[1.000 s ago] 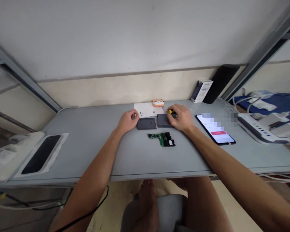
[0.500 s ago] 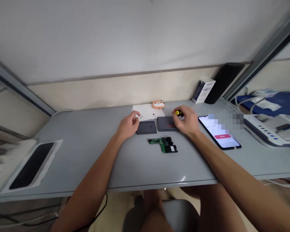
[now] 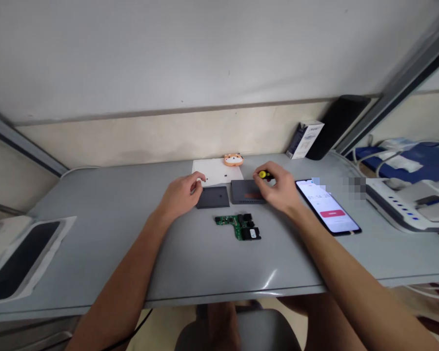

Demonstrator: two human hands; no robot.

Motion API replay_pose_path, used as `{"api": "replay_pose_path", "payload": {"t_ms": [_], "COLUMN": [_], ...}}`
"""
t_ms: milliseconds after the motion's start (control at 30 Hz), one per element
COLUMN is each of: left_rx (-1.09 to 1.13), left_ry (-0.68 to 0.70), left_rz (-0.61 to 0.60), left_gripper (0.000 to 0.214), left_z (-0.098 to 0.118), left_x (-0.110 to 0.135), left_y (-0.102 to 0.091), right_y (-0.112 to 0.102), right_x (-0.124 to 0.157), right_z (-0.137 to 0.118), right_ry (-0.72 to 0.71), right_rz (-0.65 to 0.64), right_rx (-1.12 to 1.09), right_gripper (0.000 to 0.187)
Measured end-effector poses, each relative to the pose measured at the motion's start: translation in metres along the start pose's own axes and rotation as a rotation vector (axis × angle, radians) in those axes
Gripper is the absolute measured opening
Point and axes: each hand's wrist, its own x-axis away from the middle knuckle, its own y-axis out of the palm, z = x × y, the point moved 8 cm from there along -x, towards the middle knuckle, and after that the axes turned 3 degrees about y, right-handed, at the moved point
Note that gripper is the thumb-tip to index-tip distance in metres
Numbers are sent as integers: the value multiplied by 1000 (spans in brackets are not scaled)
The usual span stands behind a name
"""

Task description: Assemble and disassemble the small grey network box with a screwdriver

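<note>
Since a second ago, the right hand (image 3: pixel 280 190) has shifted rightward along the dark box (image 3: pixel 247 191), baring more of its red marking, and the left hand (image 3: pixel 181 195) has reached over the front-left part of the white paper (image 3: pixel 210 168). All lie on the grey table (image 3: pixel 212 268), with a lit phone (image 3: pixel 324 209) beyond the right hand. On the paper's back edge sits an orange animal-faced item (image 3: pixel 233 159). In front of the paper, the box stands just beside a flat dark panel (image 3: pixel 214 197), and a green circuit board (image 3: pixel 237 226) lies nearer the person. The right fingers close round a yellow-ended tool (image 3: pixel 264 174). The left thumb and forefinger stand narrowly apart; whether they hold anything I cannot tell. Smallest, one dark speck (image 3: pixel 226 175) shows on the paper, near the orange item
</note>
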Motion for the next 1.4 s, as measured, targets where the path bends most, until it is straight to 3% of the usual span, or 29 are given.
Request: {"api": "replay_pose_path", "payload": {"t_ms": [200,567,1167,1400], "left_rx": [9,50,29,14], "left_ry": [-55,-52,-61,-190], "left_rz": [-69,-117,-92,-146], "left_gripper": [27,14,15,26], "left_z": [-8,-10,-15,-27], "left_x": [2,3,2,4], "left_y": [6,10,7,12], "right_y": [20,22,19,19], "right_x": [0,-1,-4,-3], "right_z": [6,20,29,29], "right_ry": [-10,64,75,80], "right_rz": [-145,-195,-142,-129], "right_rx": [184,147,160,184], "right_gripper": [14,14,13,14]}}
